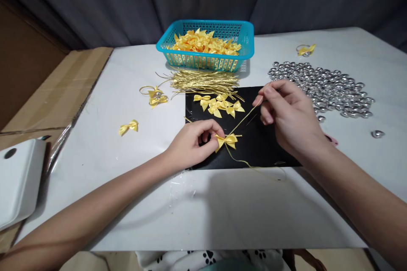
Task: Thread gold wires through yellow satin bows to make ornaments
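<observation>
My left hand [203, 139] pinches a yellow ribbon bow [229, 140] by its left side, over a black mat [260, 144]. A short gold cord lies along the bow and pokes out at its right. From the bow a thin yellow thread [243, 119] runs taut up to my right hand [282, 110], whose thumb and forefinger are closed on it. The thread's other end trails loosely to the lower right over the mat's front edge. Several loose yellow bows [219, 104] lie on the mat just behind my hands.
A blue basket [205, 61] of yellow bows stands at the back, with a bundle of gold cords [203, 81] before it. Silver beads [330, 89] spread at right. Bow pieces with beads [157, 98] and a single bow [128, 127] lie left, near a white box [22, 182].
</observation>
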`<state>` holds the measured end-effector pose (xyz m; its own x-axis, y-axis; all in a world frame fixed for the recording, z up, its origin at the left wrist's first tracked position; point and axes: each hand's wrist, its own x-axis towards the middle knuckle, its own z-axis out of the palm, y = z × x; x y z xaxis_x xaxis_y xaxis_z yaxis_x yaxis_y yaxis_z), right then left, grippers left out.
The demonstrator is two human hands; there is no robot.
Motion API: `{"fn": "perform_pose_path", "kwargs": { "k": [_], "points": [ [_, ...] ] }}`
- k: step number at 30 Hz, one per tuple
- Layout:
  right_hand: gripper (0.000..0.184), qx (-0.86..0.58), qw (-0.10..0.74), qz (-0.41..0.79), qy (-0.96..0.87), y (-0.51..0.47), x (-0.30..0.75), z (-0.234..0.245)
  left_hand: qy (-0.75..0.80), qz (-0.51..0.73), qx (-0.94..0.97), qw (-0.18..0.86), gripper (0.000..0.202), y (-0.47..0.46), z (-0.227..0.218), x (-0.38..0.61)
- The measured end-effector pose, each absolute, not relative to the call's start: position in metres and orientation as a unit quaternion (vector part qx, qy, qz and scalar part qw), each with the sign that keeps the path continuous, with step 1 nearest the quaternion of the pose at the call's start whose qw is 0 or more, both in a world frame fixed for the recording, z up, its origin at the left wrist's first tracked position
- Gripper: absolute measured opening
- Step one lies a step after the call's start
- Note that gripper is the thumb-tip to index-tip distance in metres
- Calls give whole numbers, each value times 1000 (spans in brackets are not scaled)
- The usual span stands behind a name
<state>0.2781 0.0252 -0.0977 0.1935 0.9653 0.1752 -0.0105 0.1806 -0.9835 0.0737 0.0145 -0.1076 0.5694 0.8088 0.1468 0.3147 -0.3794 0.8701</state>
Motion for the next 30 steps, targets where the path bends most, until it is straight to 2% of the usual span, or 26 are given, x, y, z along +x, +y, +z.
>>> {"fn": "perform_pose_path", "kwargs": {
  "k": [15,21,25,30],
  "points": [
    [14,-494,625,367,-480,25,279,-98,371,295,753,457,10,15,-111,73],
    [17,-469,611,337,-542,20,279,-92,314,278,843,338,15,12,-108,73],
    [16,-478,593,388,-519,17,272,-79,255,264,881,298,28,10,-107,72],
    [17,-481,586,497,-424,29,260,-66,260,282,880,281,25,9,-106,72]
  ]
}}
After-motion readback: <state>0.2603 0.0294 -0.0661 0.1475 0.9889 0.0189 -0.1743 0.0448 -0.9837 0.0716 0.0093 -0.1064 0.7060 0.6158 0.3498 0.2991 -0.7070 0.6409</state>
